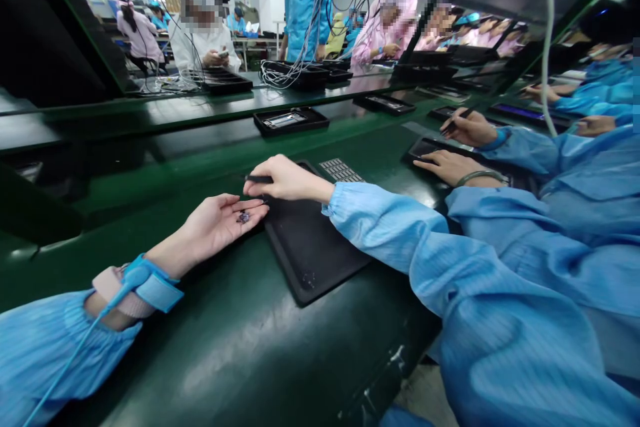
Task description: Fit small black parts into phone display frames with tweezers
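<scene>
My left hand (220,223) is open, palm up, fingers stretched to the right. On those fingers lie several small dark metallic parts (243,217), too small to name. Just above the fingertips, my right hand (287,179) is closed on slim black tweezers (259,179); a thin tip shows close to the left fingers, and the rest is mostly hidden by the hand. Beneath my right hand and forearm lies a flat black tray (320,250), tilted on the bench, with a few tiny specks near its front corner. The left wrist wears a blue strap (153,283) with a cord.
Behind my right forearm lies a sheet of small pale rectangles (343,170). A black tray (291,120) with a metallic part stands farther back on the green bench (210,340). At right, a co-worker's hands (457,163) work over a dark tray; white cables (287,73) hang beyond.
</scene>
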`<move>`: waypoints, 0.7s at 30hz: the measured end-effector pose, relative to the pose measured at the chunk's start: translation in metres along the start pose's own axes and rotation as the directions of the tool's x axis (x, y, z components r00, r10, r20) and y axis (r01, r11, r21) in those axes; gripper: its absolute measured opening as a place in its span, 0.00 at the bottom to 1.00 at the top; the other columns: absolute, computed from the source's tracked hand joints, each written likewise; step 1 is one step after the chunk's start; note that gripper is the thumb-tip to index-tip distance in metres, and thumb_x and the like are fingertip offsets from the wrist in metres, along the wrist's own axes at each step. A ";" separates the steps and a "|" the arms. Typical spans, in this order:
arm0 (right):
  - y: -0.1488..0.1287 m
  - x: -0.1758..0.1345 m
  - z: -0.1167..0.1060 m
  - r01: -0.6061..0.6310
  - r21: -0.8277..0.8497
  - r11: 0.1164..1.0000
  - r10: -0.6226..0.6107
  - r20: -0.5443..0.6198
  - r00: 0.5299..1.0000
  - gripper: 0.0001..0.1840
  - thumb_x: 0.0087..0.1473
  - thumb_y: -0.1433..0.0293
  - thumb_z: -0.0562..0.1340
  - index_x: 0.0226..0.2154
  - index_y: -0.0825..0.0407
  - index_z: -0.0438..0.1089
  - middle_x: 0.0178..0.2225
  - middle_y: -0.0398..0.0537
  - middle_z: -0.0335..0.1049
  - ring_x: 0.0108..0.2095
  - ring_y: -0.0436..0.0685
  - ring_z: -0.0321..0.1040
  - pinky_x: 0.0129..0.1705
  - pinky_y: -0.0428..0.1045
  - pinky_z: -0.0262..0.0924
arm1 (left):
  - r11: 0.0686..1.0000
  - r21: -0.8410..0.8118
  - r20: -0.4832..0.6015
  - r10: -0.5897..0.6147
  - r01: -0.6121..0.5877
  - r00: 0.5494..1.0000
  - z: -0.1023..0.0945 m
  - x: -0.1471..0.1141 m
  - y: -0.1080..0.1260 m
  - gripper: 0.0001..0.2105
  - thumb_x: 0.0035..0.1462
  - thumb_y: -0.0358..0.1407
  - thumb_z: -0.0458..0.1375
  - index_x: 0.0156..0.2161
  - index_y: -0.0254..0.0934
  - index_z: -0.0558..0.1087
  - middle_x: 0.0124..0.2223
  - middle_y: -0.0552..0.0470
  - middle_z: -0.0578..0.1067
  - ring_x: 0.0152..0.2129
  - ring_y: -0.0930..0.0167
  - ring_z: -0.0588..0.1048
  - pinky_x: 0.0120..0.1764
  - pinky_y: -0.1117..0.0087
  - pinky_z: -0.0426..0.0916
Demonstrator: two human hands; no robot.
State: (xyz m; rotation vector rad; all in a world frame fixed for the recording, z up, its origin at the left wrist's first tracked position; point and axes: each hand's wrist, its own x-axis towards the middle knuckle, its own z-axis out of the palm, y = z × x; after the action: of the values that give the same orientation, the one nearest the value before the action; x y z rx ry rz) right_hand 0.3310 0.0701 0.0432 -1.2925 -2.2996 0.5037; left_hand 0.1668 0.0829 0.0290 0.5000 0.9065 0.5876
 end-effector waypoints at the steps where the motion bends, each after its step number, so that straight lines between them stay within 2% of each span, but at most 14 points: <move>1: 0.003 0.000 0.000 -0.089 -0.006 0.996 0.089 -0.050 0.995 0.08 0.52 0.75 0.60 0.33 0.60 0.75 0.31 0.46 0.72 0.32 0.47 0.65 0.37 0.41 0.54 | 1.000 0.011 -0.010 -0.026 0.027 1.000 -0.001 0.001 0.001 0.18 0.61 0.26 0.41 0.54 0.18 0.61 0.35 0.33 0.73 0.27 0.63 0.77 0.28 0.67 0.77; 4: 0.021 0.000 0.002 -0.357 -0.024 0.934 0.348 -0.166 0.923 0.09 0.50 0.71 0.62 0.32 0.61 0.75 0.27 0.47 0.71 0.28 0.47 0.63 0.33 0.42 0.52 | 0.997 0.025 -0.027 -0.068 0.068 0.997 -0.003 0.002 0.002 0.16 0.60 0.26 0.42 0.51 0.19 0.62 0.30 0.38 0.71 0.20 0.67 0.74 0.20 0.71 0.73; 6: 0.031 0.001 0.007 -0.439 -0.026 0.898 0.429 -0.172 0.887 0.12 0.46 0.67 0.66 0.30 0.61 0.75 0.24 0.47 0.69 0.27 0.47 0.62 0.30 0.42 0.50 | 0.997 0.022 -0.034 -0.075 0.076 0.997 -0.003 0.002 0.002 0.16 0.60 0.26 0.42 0.50 0.21 0.63 0.29 0.41 0.70 0.20 0.68 0.73 0.19 0.72 0.72; 9: 0.036 0.001 0.015 -0.454 -0.012 0.891 0.447 -0.158 0.881 0.15 0.42 0.65 0.68 0.29 0.61 0.75 0.25 0.48 0.70 0.28 0.47 0.63 0.29 0.42 0.50 | 0.997 0.003 -0.045 -0.075 0.075 0.996 -0.002 0.002 0.002 0.16 0.60 0.27 0.42 0.51 0.22 0.62 0.32 0.39 0.71 0.23 0.67 0.74 0.23 0.70 0.75; 12: 0.031 0.001 0.019 -0.466 0.009 0.885 0.462 -0.147 0.875 0.12 0.42 0.67 0.67 0.29 0.59 0.75 0.27 0.47 0.71 0.28 0.46 0.63 0.28 0.41 0.50 | 0.997 -0.012 -0.050 -0.076 0.076 0.996 0.000 0.002 0.002 0.18 0.60 0.27 0.41 0.53 0.21 0.60 0.36 0.36 0.71 0.26 0.66 0.75 0.26 0.69 0.76; 18: 0.021 -0.003 0.011 -0.523 0.058 0.850 0.527 -0.072 0.847 0.10 0.40 0.69 0.65 0.27 0.60 0.75 0.21 0.45 0.66 0.21 0.44 0.57 0.22 0.41 0.47 | 0.997 -0.030 -0.027 -0.068 0.067 0.997 -0.001 0.002 0.002 0.21 0.60 0.27 0.42 0.58 0.19 0.55 0.38 0.34 0.71 0.28 0.65 0.76 0.28 0.69 0.76; 21: 0.020 -0.005 0.005 -0.511 0.085 0.856 0.516 -0.047 0.856 0.09 0.40 0.70 0.64 0.27 0.59 0.74 0.19 0.43 0.65 0.21 0.44 0.56 0.21 0.40 0.47 | 0.998 -0.039 -0.018 -0.060 0.059 0.998 -0.002 0.002 0.002 0.22 0.60 0.27 0.42 0.59 0.18 0.54 0.39 0.31 0.71 0.30 0.63 0.77 0.30 0.68 0.77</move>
State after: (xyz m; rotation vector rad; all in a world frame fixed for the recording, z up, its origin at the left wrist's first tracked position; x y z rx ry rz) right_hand 0.3448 0.0748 0.0276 -1.8650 -1.8426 0.6912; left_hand 0.1655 0.0865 0.0282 0.4322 0.9241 0.5555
